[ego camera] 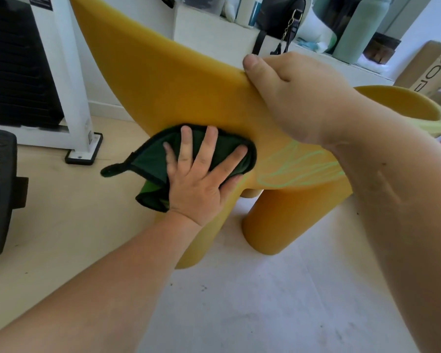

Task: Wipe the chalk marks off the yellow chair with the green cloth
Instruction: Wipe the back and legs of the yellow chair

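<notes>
The yellow chair (168, 80) stands on the floor, its broad back panel facing me and its thick legs below. Pale green chalk marks (298, 166) scrawl across the panel's lower right. My left hand (201, 179) lies flat with fingers spread on the green cloth (148, 159), pressing it against the panel just left of the marks. One folded corner of the cloth hangs below the hand. My right hand (290, 90) grips the chair's top edge, thumb over the rim, and its forearm covers part of the marks.
A white desk leg (71, 80) with a black foot stands at the left beside a black cabinet (18, 62). A black bag (280, 19) and a mint bottle (354, 29) sit on the ledge behind. A cardboard box (428, 67) leans at the right.
</notes>
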Demonstrator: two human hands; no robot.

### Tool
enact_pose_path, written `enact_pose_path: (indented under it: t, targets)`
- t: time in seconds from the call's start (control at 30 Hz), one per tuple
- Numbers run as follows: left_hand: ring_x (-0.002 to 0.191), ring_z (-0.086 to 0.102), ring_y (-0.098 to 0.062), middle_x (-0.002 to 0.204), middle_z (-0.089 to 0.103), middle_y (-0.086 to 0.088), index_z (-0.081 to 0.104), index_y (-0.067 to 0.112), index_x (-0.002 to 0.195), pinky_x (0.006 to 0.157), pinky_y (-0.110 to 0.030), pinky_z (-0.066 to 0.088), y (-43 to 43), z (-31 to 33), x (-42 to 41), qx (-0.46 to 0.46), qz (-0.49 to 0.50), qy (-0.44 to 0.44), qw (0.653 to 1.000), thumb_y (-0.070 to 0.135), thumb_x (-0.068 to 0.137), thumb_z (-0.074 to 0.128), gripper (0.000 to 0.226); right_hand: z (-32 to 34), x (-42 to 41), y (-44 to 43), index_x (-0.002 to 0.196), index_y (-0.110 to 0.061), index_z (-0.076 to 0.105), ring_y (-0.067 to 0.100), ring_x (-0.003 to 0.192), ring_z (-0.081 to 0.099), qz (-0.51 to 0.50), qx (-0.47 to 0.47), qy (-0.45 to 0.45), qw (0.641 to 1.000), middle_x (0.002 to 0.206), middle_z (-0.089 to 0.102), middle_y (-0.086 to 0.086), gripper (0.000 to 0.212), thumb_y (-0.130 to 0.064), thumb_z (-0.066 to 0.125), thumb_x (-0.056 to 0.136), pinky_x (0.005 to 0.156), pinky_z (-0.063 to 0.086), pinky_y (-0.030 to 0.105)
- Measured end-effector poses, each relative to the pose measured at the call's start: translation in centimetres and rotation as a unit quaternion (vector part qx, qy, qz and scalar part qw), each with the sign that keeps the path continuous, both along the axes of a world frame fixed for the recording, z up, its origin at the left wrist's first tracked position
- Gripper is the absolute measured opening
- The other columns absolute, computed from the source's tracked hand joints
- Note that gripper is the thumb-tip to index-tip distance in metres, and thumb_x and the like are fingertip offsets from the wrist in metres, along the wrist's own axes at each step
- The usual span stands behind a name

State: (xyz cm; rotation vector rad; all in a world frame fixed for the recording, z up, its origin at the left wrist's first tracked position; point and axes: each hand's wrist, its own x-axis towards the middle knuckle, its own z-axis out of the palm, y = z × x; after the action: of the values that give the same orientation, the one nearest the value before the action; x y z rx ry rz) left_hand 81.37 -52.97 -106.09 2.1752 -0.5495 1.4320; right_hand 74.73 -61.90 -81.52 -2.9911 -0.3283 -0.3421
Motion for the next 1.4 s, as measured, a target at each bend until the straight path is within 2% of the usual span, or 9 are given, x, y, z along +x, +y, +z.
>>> enact_pose_path:
  t: [0.2,0.4,0.5,0.57,0.77,0.97,1.07,1.2,1.4]
  targets:
    - [0.146,0.012,-0.05,0.162,0.002,-0.007,0.04,0.042,0.139,0.1,-0.072,0.036,1.6,-8.8,-2.4,0.043,-0.04,0.131,0.99,0.055,0.098,0.048,0.044,-0.8,0.1,0.1,0.069,-0.027,0.035,0.011,0.058,0.039,-0.011,-0.041,-0.07,0.997,0.063,0.038,-0.003,0.048,-0.045,0.02,0.111,0.055,0.027,0.028]
    - [0.147,0.01,-0.055,0.162,0.0,-0.019,0.036,0.027,0.137,0.109,-0.073,0.024,1.4,-3.2,-2.1,-0.034,-0.049,0.184,0.981,0.06,0.095,0.05,0.056,-2.8,0.0,0.3,0.076,-0.027,0.041,0.021,0.064,0.044,-0.052,-0.08,-0.234,0.967,0.067,0.042,-0.008,0.045,-0.046,0.017,0.108,0.061,0.026,0.035]
    - [0.147,0.01,-0.055,0.158,0.003,-0.025,0.03,0.022,0.138,0.109,-0.072,0.026,1.4,-1.4,-1.1,-0.07,-0.051,0.177,0.98,0.066,0.092,0.051,0.068,-5.1,-0.8,0.6,0.121,-0.024,0.062,0.027,0.12,0.053,-0.074,-0.051,-0.277,0.957,0.113,0.064,-0.002,0.046,-0.045,0.024,0.107,0.098,0.03,0.039]
    - [0.147,0.01,-0.055,0.158,0.004,-0.031,0.03,0.02,0.138,0.108,-0.073,0.026,1.7,-2.5,-1.3,-0.062,-0.06,0.191,0.978,0.066,0.093,0.048,0.067,-7.4,-2.1,1.4,0.153,-0.022,0.042,0.029,0.151,0.026,-0.093,-0.015,-0.293,0.951,0.155,0.045,0.001,0.053,-0.042,0.031,0.106,0.122,0.012,0.046]
    - [0.152,-0.009,-0.044,0.165,-0.006,-0.019,-0.008,0.037,0.155,0.121,-0.062,0.014,3.1,-3.8,-2.2,0.0,-0.065,0.29,0.955,0.06,0.099,0.033,0.073,-14.7,-3.9,3.6,0.162,-0.02,0.014,0.04,0.155,-0.009,-0.125,0.046,-0.268,0.954,0.17,-0.002,0.013,0.069,-0.039,0.045,0.104,0.122,-0.001,0.063]
    - [0.151,0.01,-0.038,0.167,-0.004,-0.01,0.032,0.03,0.152,0.12,-0.055,0.023,6.8,-1.3,-4.0,-0.004,-0.163,0.28,0.946,0.045,0.104,0.031,0.05,-25.4,-6.7,3.9,0.149,-0.016,0.047,0.027,0.136,0.044,-0.089,0.205,-0.221,0.949,0.147,0.048,0.009,0.048,-0.033,0.046,0.104,0.113,0.038,0.048]
    - [0.149,0.018,-0.039,0.165,0.007,-0.017,0.038,0.029,0.151,0.122,-0.043,0.017,8.4,0.2,-3.6,0.052,-0.158,0.257,0.952,0.028,0.1,0.045,0.051,-28.8,-7.9,7.7,0.143,-0.023,0.053,0.004,0.123,0.05,-0.112,0.434,-0.075,0.89,0.132,0.057,-0.008,0.044,-0.035,0.036,0.105,0.105,0.047,0.038]
    - [0.136,0.032,-0.038,0.162,0.011,-0.013,0.032,0.041,0.15,0.113,-0.047,0.034,10.6,2.5,-3.6,0.142,-0.145,0.271,0.941,0.004,0.09,0.05,0.073,-28.6,-4.7,12.9,0.16,-0.029,0.019,0.008,0.147,0.024,-0.164,0.546,-0.092,0.816,0.16,0.024,-0.001,0.058,-0.029,0.036,0.105,0.121,0.019,0.018]
    - [0.124,0.038,-0.038,0.154,0.024,-0.013,0.03,0.046,0.15,0.099,-0.058,0.043,13.0,6.1,-3.5,0.268,-0.122,0.278,0.914,0.004,0.087,0.048,0.078,-26.0,-0.1,14.2,0.156,-0.012,0.032,0.042,0.141,0.033,-0.363,0.496,-0.239,0.752,0.155,0.033,0.025,0.066,-0.042,0.042,0.098,0.113,0.03,0.054]
